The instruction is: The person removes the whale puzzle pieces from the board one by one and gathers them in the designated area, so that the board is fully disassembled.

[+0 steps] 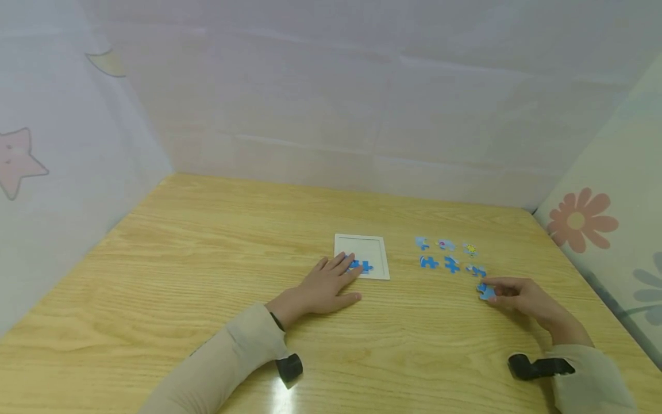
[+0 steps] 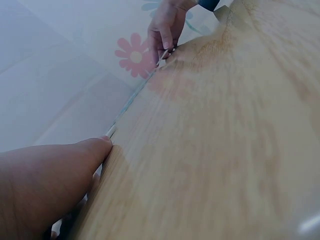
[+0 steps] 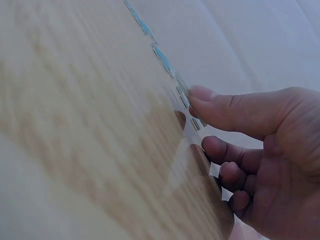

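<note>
Head view: left hand [image 1: 328,286] lies flat, fingers straight and spread, over the near-left part of the white tray [image 1: 385,256]; grips nothing. Right hand [image 1: 519,296] pinches one blue puzzle piece [image 1: 486,292] between thumb and fingers, just near of the loose ones, well right of the tray.

Progress, my read: partway. Blue pieces in the tray [image 1: 366,266] sit along its near side; count unclear, fingers cover some. Far part shows pale base. Outside it: the held piece plus six loose, far row [image 1: 446,245] and near row [image 1: 451,264], three each.

Room: bare strip of surface [image 1: 403,345] between tray and rows, wide stretch left and near. Far edge meets the backdrop; right edge runs along the flowered wall, nearest the right hand.
</note>
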`<state>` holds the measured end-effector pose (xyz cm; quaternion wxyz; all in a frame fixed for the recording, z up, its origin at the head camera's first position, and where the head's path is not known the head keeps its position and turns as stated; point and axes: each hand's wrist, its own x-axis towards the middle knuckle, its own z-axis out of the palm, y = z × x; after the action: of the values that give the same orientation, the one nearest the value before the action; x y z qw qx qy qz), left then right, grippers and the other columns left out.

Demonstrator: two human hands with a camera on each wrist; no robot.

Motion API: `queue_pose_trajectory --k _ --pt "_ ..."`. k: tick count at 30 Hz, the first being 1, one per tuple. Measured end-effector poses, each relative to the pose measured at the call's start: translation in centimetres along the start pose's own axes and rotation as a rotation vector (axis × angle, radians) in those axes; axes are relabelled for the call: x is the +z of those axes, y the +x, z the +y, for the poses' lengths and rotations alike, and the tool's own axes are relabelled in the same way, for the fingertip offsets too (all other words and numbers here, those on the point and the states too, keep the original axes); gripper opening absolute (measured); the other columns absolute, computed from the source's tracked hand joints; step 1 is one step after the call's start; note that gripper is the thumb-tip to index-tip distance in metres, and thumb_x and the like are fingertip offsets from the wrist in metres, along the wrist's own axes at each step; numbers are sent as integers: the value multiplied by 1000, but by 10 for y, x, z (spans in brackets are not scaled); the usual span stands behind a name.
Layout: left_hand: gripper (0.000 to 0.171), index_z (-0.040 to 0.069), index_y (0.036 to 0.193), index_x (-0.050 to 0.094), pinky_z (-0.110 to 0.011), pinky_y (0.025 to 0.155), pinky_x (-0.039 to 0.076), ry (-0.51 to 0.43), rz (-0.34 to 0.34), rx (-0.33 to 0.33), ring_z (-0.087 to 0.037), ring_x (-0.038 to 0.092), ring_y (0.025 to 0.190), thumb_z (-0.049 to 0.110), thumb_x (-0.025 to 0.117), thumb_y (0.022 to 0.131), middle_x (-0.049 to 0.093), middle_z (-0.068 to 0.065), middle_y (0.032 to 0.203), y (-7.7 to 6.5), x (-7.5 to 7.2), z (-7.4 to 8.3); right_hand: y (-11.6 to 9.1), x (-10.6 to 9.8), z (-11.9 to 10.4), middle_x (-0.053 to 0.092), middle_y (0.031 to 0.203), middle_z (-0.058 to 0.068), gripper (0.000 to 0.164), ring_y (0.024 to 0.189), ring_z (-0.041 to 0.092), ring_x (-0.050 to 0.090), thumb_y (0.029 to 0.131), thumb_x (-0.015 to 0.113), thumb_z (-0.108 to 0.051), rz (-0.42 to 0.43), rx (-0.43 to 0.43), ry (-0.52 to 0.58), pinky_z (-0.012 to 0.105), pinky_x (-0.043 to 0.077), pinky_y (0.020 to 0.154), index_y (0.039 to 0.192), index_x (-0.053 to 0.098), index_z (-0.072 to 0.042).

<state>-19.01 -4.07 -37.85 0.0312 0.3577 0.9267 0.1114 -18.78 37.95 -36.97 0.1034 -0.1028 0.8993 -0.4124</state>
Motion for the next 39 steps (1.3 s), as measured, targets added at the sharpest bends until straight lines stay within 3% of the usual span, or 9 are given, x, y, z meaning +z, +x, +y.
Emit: queue_pose_trajectory --k 13,21,31,39 --pt "62 16 139 21 -48 98 7 13 3 -1 -25 3 129 52 29 89 9 -9 143 2 3 0 -4 -3 0 48 106 16 50 82 11 46 79 63 -20 -40 -7 -4 27 44 62 118 49 6" --pt "62 15 138 21 -48 98 7 13 4 4 -26 3 128 51 29 89 9 -10 142 2 3 0 -4 -5 3 48 88 12 51 67 14 42 79 63 -17 -58 -18 13 27 40 53 120 45 8" --pt "62 15 138 21 -47 98 6 4 3 -2 -25 3 128 51 31 89 8 -10 143 0 1 0 -2 -3 4 45 83 10 50 62 15 39 79 62 -13 -65 -76 37 28 37 51 119 44 11" --pt "62 14 138 21 -48 98 6 -7 3 2 -26 3 128 49 31 89 8 -11 142 -1 0 1 -3 -4 4 47 85 12 49 65 14 43 82 59 -12 -67 -64 57 28 39 52 121 41 12"
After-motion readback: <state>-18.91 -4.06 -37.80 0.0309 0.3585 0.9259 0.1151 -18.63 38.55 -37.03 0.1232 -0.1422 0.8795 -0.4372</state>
